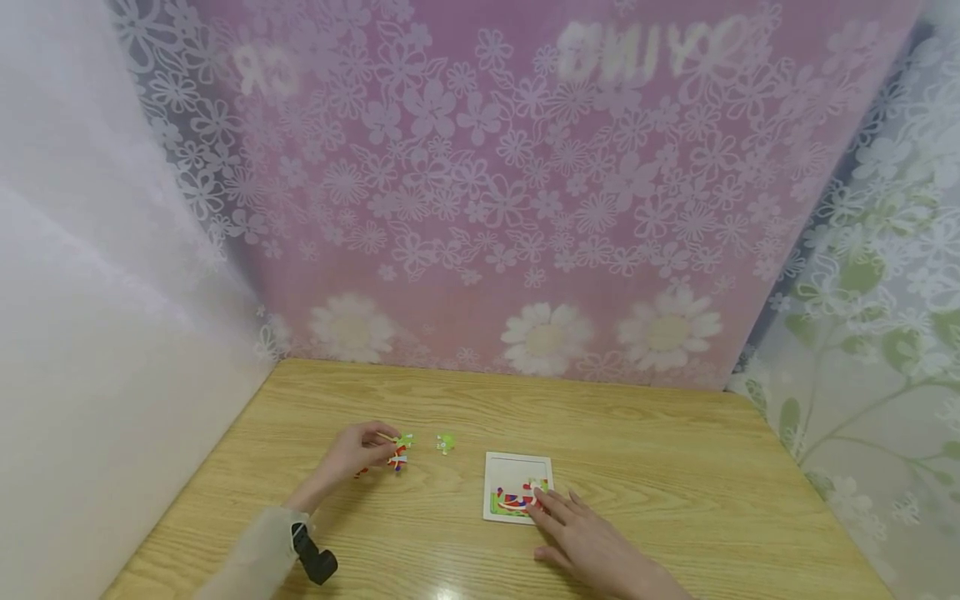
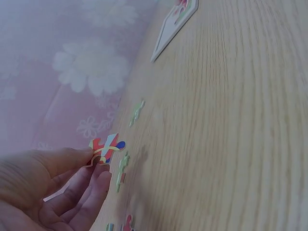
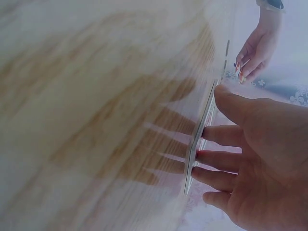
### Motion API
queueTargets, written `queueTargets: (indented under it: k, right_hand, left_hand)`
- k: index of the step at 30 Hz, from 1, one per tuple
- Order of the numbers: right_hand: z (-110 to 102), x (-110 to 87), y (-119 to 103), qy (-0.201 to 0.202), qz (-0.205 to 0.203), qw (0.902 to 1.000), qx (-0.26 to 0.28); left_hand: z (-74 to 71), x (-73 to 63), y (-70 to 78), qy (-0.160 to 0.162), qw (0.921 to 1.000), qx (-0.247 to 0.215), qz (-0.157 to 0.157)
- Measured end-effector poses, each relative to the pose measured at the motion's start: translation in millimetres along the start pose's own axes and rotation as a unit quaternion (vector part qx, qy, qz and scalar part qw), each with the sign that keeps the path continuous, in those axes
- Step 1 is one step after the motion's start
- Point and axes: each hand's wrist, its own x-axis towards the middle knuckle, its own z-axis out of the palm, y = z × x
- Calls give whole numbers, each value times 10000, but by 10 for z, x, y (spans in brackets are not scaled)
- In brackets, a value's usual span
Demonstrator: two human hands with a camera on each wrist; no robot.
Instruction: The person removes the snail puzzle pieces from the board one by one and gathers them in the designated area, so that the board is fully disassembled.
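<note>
My left hand [image 1: 362,450] pinches a red, white and blue jigsaw piece [image 2: 107,150] between thumb and fingers, raised over the wooden table. Just beyond it lies a green puzzle piece [image 2: 122,169]. My right hand [image 1: 588,537] lies with straight fingers over the lower right corner of a white square puzzle tray [image 1: 517,457]. Its fingertips touch the joined pieces [image 1: 513,502], which show red, green, white and blue along the tray's lower part. The tray's upper part is bare. My fingers hide the lower right corner.
A green and white piece [image 1: 446,442] lies between the left hand and the tray. More pieces [image 2: 127,224] sit by the left hand, partly cut off in the left wrist view. A flowered pink backdrop [image 1: 480,208] rises behind the table [image 1: 637,450].
</note>
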Motion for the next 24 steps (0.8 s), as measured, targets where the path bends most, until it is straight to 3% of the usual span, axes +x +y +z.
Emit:
queueTargets:
  k: [5,11,19,24]
  right_hand:
    - [7,-3,-2,182,-120,9996,-156]
    - [9,-4,8,123,-87,9999,-84]
    - [18,8,1,205,-173,9994,-205]
    - [28,4,9,148,-116,9996,-196]
  left_hand:
    - [-26,-13,-12,88,9987,493,-135]
    - [30,-31,-9,-75,9981,524,-313]
    - [73,-30,-3,149,9915,1277,-190]
    - [92,-11,0,243,9900,1392,-33]
